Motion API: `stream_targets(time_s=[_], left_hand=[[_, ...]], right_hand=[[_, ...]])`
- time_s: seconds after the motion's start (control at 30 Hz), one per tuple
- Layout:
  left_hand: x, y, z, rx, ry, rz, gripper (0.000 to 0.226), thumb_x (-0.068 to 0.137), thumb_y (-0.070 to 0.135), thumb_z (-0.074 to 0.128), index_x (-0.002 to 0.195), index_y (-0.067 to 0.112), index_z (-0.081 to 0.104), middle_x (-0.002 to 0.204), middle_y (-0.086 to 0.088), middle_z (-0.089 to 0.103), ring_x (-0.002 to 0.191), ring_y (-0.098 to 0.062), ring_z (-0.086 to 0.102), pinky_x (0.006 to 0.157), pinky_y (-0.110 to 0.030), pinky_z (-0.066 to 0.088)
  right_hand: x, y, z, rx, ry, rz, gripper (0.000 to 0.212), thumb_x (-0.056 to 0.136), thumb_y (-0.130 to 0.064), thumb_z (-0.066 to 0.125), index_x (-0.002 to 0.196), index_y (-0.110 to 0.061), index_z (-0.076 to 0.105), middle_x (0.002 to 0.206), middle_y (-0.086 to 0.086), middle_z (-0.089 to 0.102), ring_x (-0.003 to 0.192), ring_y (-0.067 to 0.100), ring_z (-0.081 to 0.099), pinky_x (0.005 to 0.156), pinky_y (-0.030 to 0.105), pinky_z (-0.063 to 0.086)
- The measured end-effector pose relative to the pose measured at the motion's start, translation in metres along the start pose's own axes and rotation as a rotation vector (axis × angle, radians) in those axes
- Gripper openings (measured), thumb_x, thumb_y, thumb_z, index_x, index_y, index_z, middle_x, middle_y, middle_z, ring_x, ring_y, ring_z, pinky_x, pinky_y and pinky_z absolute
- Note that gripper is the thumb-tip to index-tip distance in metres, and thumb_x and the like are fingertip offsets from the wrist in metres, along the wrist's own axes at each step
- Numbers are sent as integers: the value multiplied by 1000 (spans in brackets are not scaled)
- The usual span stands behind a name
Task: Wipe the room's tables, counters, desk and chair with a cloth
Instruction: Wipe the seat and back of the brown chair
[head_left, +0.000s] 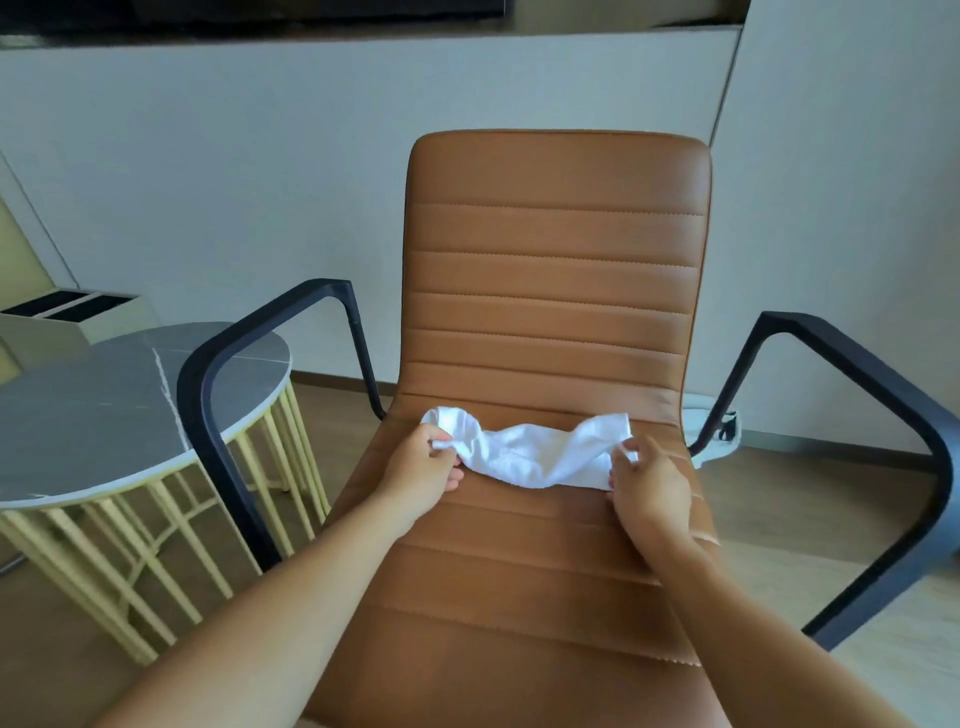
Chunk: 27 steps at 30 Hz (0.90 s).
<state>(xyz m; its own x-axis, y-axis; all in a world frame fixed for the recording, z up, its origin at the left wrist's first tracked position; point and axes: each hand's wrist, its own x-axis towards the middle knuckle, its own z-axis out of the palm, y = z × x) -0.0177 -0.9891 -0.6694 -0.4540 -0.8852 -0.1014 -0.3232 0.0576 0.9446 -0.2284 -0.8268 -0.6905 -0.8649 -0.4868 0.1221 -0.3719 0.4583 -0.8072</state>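
both forearms are reaching in from the near edge over the tan leather chair (556, 270). left hand (423, 462) is pinching one end of the white cloth (530, 452), right hand (649, 483) is pinching the other, stretching it across the back of the seat. judging by this, the chair step is in hand; next the cloth likely needs bunching or flattening, then pressing along the ribbed seat.
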Motion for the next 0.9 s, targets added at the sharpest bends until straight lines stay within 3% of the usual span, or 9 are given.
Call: stream_targets(time_s=[0.13,0.3,0.43,0.6,0.7,0.83,0.9], left_hand=[[2,-2,-3,31,-58,-25,15,101,17,49,110,25,58,99,-4,71,92,-18,74,89,-33,61],[7,-5,-11,-12,-139,-37,17,100,17,54,108,32,56,105,-3,71,89,-8,74,85,-25,60],[5,-6,-13,-34,-168,-32,19,100,18,52,101,37,54,105,-1,70,93,-10,74,96,-33,58],[5,-9,-14,-85,-186,-57,19,102,24,52,119,28,55,103,1,71,94,-10,73,97,-36,57],[3,-7,-13,-134,-173,-85,18,100,25,52,118,27,55,103,1,69,91,-9,73,91,-30,59],[3,-3,-11,-181,-131,-124,11,100,28,52,110,28,55,102,-1,70,83,-8,74,64,-18,51],[4,-2,-10,-193,-113,-147,8,100,27,51,107,28,56,100,-2,71,80,-9,74,59,-19,46]], right_hand=[[-1,1,1,-6,-19,-9,14,102,-34,48,105,-25,58,87,0,71,83,28,67,73,34,43],[-2,0,-1,-8,-32,-15,18,103,-37,50,105,-23,61,86,0,72,82,28,70,82,40,54],[0,-2,-2,4,-32,2,20,101,-40,53,109,-25,63,84,-2,73,81,25,71,85,44,56],[2,-2,-2,75,-39,42,9,99,-35,58,103,-30,64,76,-2,73,77,22,71,83,49,60],[0,-6,-6,133,-38,73,6,99,-31,61,94,-33,64,73,0,73,74,23,72,79,49,62],[-5,-15,-6,159,-14,116,6,99,-30,63,94,-29,66,77,4,73,83,27,72,78,44,63],[-7,-20,-6,162,-7,140,4,99,-27,62,97,-26,65,79,7,74,85,30,72,78,44,63]])
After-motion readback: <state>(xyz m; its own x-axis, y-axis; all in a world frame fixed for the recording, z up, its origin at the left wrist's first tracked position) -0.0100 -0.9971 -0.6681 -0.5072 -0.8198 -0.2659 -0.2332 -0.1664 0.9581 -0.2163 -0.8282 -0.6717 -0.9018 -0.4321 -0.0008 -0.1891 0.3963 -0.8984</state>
